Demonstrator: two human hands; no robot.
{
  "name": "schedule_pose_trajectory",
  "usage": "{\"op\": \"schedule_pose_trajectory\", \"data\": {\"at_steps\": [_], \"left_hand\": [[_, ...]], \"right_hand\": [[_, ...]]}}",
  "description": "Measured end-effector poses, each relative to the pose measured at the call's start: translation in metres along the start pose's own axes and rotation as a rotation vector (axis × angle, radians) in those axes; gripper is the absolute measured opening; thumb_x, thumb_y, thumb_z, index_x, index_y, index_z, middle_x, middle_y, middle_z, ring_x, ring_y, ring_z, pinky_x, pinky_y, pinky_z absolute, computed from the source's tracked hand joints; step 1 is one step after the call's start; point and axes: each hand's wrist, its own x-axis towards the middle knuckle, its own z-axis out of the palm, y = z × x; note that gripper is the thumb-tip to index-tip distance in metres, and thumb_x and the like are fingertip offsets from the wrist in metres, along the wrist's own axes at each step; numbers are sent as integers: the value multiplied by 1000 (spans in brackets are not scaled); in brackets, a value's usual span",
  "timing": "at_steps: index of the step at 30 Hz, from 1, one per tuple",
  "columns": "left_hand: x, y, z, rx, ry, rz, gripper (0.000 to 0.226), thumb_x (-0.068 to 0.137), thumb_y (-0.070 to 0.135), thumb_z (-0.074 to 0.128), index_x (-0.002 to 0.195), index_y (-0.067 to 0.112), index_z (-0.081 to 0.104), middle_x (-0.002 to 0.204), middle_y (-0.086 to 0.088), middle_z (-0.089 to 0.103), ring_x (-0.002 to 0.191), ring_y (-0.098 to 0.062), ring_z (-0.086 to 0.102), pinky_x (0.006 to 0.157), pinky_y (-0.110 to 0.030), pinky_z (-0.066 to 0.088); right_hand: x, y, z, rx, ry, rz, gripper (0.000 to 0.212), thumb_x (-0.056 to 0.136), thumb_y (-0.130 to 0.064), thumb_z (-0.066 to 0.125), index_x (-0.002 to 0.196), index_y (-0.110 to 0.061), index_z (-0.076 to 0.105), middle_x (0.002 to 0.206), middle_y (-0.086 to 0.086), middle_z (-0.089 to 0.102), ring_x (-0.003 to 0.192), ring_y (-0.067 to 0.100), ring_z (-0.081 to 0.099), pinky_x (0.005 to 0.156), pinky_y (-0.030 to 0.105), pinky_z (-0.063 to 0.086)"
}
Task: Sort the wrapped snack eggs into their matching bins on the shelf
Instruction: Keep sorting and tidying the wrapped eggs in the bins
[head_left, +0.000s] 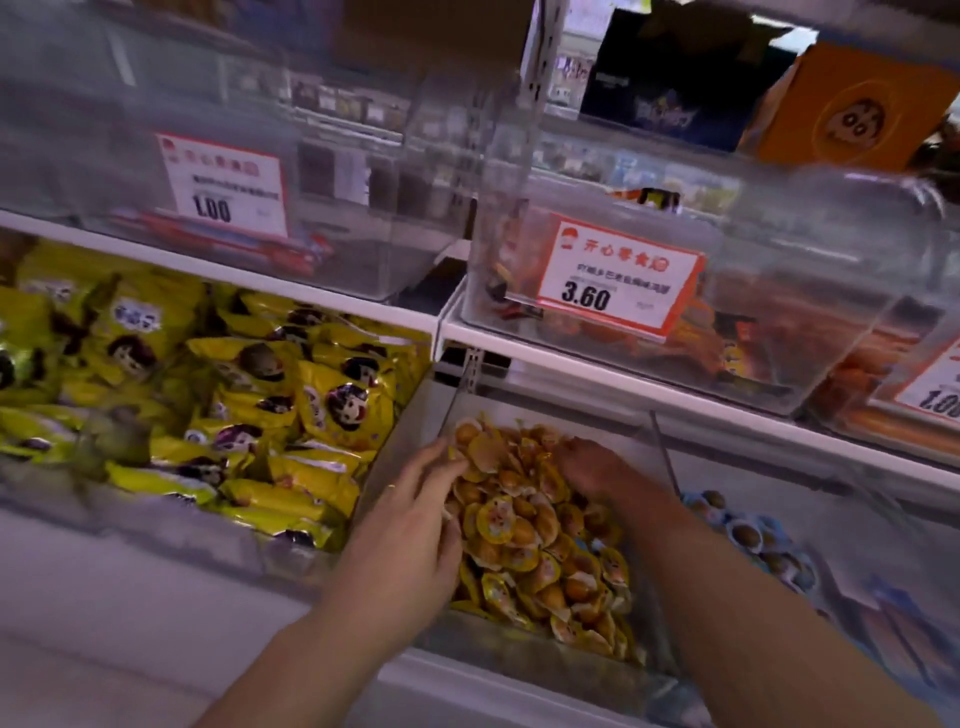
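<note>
Both hands are in the clear middle bin (410, 415), on its heap of yellow eggs (540, 540). The left hand (415, 525) lies at the heap's left edge, fingers loosely spread and curled against the packets; whether it pinches one I cannot tell. The right hand (597, 473) rests palm down farther back, fingers together. Right of that bin lie blue eggs (748, 535); left of it, yellow bags (218, 395). Above it hangs a 3.60 tag (618, 275).
</note>
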Motion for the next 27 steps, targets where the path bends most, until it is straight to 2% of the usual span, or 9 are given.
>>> {"op": "schedule_pose_trajectory", "data": {"at_steps": [6, 11, 13, 15, 18, 20, 22, 24, 27], "left_hand": [[6, -11, -7, -51, -45, -75, 56, 95, 32, 49, 143, 43, 24, 157, 19, 11, 134, -14, 45, 104, -29, 42], [5, -8, -7, -8, -46, 15, 58, 93, 34, 47, 143, 42, 19, 153, 23, 9, 129, -18, 48, 102, -31, 44], [6, -6, -6, 42, -41, 48, 56, 92, 33, 46, 144, 38, 25, 156, 15, 9, 136, -18, 37, 110, -36, 39], [5, 1, -6, 161, 21, 93, 53, 89, 33, 46, 141, 32, 37, 156, 4, 19, 141, -21, 29, 116, -43, 32], [1, 21, 1, 205, 42, 221, 49, 81, 33, 58, 129, 27, 55, 146, -1, 44, 140, -24, 38, 114, -47, 35], [-6, 33, 12, 222, -11, 274, 48, 75, 36, 62, 123, 28, 62, 140, 1, 54, 136, -23, 47, 108, -47, 43], [-11, 39, 20, 251, -60, 262, 50, 76, 40, 60, 125, 28, 61, 139, 1, 54, 136, -24, 48, 106, -47, 45], [-14, 40, 22, 257, -67, 232, 51, 81, 42, 56, 130, 28, 57, 141, 0, 52, 135, -25, 47, 108, -47, 42], [-11, 39, 14, 212, 17, 210, 36, 85, 42, 50, 116, 29, 63, 126, 5, 58, 115, -20, 58, 95, -40, 51]], "right_hand": [[22, -2, 8, 14, -19, 139, 75, 99, -66, 21, 141, -13, 53, 148, 17, 49, 133, 33, 49, 109, 40, 37], [16, -7, 9, 731, -126, 244, 52, 102, -47, 45, 122, -5, 67, 107, 17, 74, 92, 29, 71, 78, 32, 57], [5, -9, 8, 872, -215, 240, 50, 99, -47, 47, 104, -7, 76, 96, 16, 77, 79, 28, 75, 64, 30, 59], [-4, -12, 8, 987, -243, 236, 51, 92, -51, 52, 96, -9, 80, 101, 18, 76, 81, 31, 75, 65, 32, 59], [-16, -20, 7, 1189, -239, 239, 52, 82, -50, 59, 100, -5, 78, 105, 22, 73, 84, 36, 72, 70, 37, 59], [-25, -30, 2, 1275, -234, 188, 48, 85, -50, 58, 86, -7, 78, 89, 20, 75, 73, 33, 72, 62, 36, 58], [-30, -43, -9, 1322, -169, 125, 49, 92, -47, 53, 66, -10, 73, 63, 14, 69, 55, 30, 67, 52, 29, 55], [-36, -58, -18, 1297, -153, 89, 69, 99, -47, 42, 45, -9, 60, 39, 11, 50, 41, 28, 53, 45, 21, 45], [-49, -75, -22, 1153, -261, -81, 81, 106, -45, 30, 43, -8, 64, 36, 3, 43, 43, 15, 53, 53, 20, 46]]}}
